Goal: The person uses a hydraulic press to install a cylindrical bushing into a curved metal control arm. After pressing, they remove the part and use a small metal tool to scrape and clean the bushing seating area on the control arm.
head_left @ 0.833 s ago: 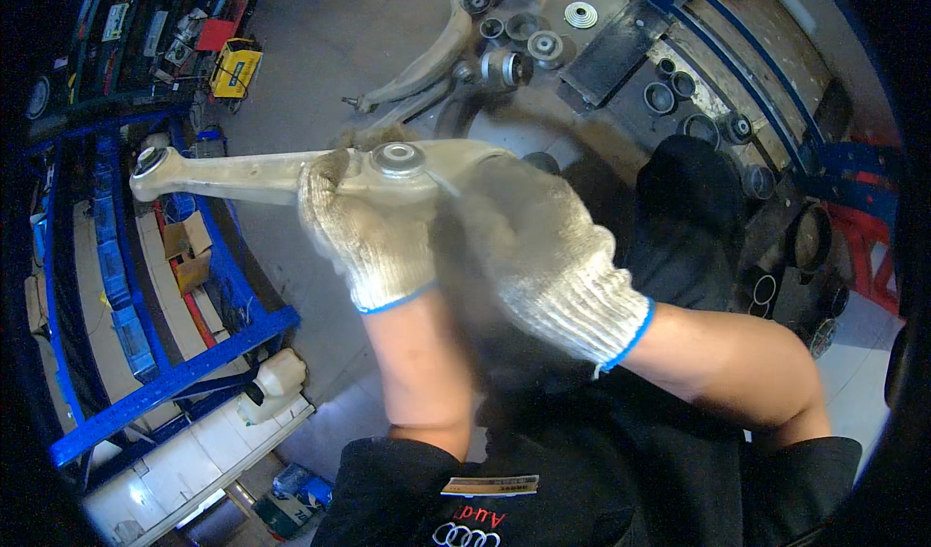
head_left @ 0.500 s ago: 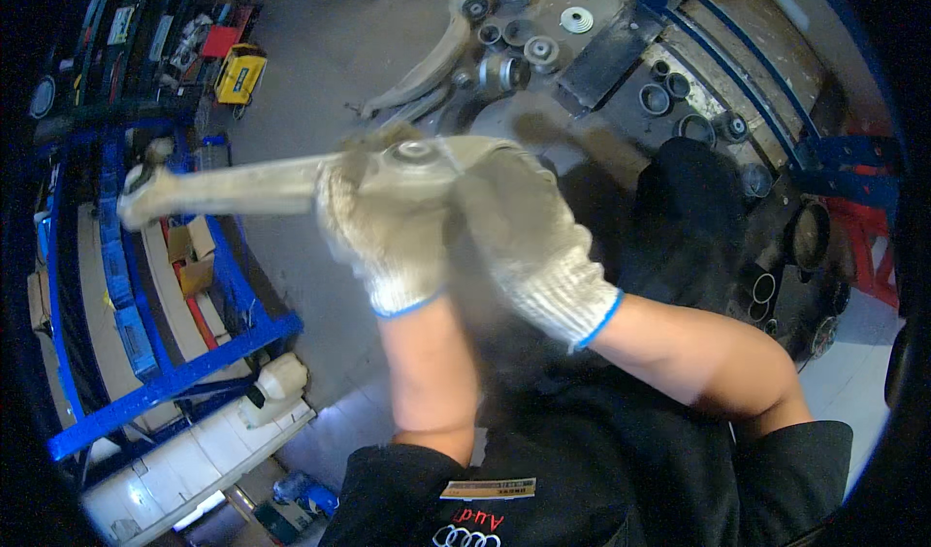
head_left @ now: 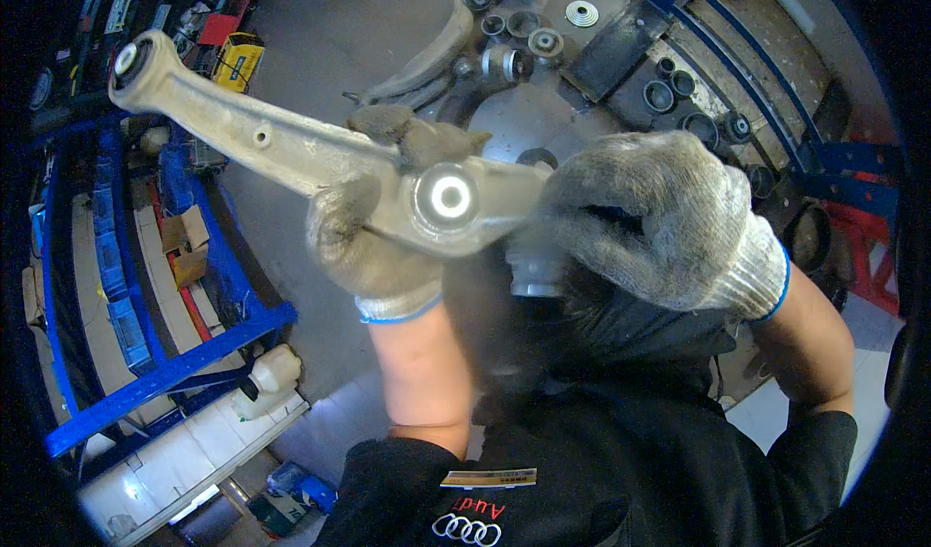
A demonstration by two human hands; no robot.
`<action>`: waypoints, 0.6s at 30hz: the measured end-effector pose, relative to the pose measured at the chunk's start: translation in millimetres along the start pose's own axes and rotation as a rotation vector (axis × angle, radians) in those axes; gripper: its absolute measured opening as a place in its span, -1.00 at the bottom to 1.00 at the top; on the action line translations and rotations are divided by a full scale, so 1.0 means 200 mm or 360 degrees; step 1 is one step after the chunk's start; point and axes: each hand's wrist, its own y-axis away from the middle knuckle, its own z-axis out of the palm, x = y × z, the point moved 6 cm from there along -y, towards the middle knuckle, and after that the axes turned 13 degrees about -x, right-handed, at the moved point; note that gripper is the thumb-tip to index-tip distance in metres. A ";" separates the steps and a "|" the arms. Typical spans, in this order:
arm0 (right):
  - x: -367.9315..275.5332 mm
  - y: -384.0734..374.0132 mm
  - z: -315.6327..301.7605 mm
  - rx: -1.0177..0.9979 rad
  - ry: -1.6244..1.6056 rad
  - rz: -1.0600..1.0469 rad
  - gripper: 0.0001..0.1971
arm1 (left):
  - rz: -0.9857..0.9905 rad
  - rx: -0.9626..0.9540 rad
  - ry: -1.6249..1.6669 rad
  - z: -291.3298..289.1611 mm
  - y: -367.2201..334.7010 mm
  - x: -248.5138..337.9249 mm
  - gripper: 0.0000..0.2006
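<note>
Up in front of me hangs a light-metal suspension control arm (head_left: 281, 144), slanting from upper left to right. A round bushing with a shiny metal centre sits in its middle, and another ring-shaped bushing fills its far left end. My left hand (head_left: 373, 237), in a grey-white work glove, wraps around it beside the middle bushing, fingertips over the far edge. At its right end my gloved right hand (head_left: 659, 217) is closed, its fingers covering that end. Below this end shows a silvery cylindrical part (head_left: 536, 271), partly hidden; whether it belongs to the arm I cannot tell.
Another control arm (head_left: 427, 62) lies on the floor ahead, beside several loose bushings (head_left: 504, 65) and rings. Blue metal shelving (head_left: 175, 377) with boxes stands at the left. A blue frame (head_left: 756, 81) and a red stand (head_left: 863, 246) are at the right.
The control arm has turned: its left end has risen and its middle bushing now faces me. My right hand has shifted right, from near the middle to the right end.
</note>
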 end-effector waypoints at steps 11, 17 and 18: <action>-0.02 -0.08 0.00 -0.0219 -0.0062 -0.0031 -0.80 | -0.0079 -0.0132 -0.0092 0.04 0.00 -0.04 -0.47; 0.08 -0.07 0.08 -0.0638 -0.0667 0.0605 -0.68 | 0.0014 0.0297 -0.0179 -0.07 0.04 -0.03 -0.44; 0.08 -0.08 0.08 -0.0643 -0.0649 0.0627 -0.68 | 0.0030 0.0323 -0.0198 -0.09 0.03 -0.03 -0.44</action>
